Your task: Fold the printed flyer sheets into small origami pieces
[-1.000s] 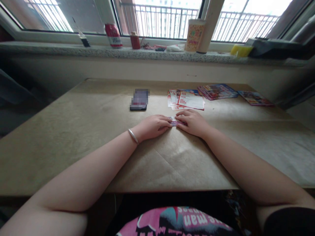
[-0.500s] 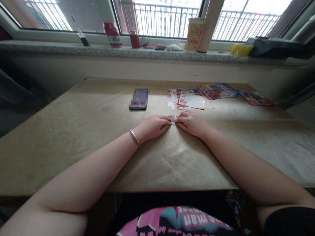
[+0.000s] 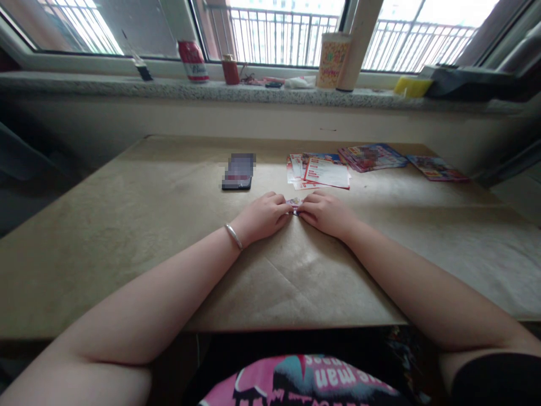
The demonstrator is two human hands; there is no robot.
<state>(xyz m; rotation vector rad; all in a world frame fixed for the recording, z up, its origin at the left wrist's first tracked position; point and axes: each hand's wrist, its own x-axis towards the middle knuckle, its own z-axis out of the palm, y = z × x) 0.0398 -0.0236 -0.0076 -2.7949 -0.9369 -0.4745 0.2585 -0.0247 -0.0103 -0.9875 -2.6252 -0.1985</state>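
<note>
Between my hands, on the table point(image 3: 169, 225), lies a small piece of printed paper point(image 3: 295, 202) in white, purple and pink. It looks folded, and my fingers hide most of it. With its fingers closed, my left hand point(image 3: 267, 216) grips the paper's left end; a silver bangle point(image 3: 234, 237) circles that wrist. Opposite it, my right hand point(image 3: 323, 212) holds the right end, its fingers bent and pressed down. Both hands rest low on the tabletop, nearly meeting at the paper.
A phone point(image 3: 238, 171) lies beyond my left hand. Beyond my right are printed sheets point(image 3: 327, 171), a stack of colourful leaflets point(image 3: 372, 157) and another leaflet point(image 3: 437, 167). On the windowsill point(image 3: 253, 95) stand a can point(image 3: 193, 61), a red bottle point(image 3: 230, 70) and a patterned cup point(image 3: 333, 60).
My fingers have shifted slightly on the paper, the left ones bending more. The right hand has moved a little to the left. The paper stays between them.
</note>
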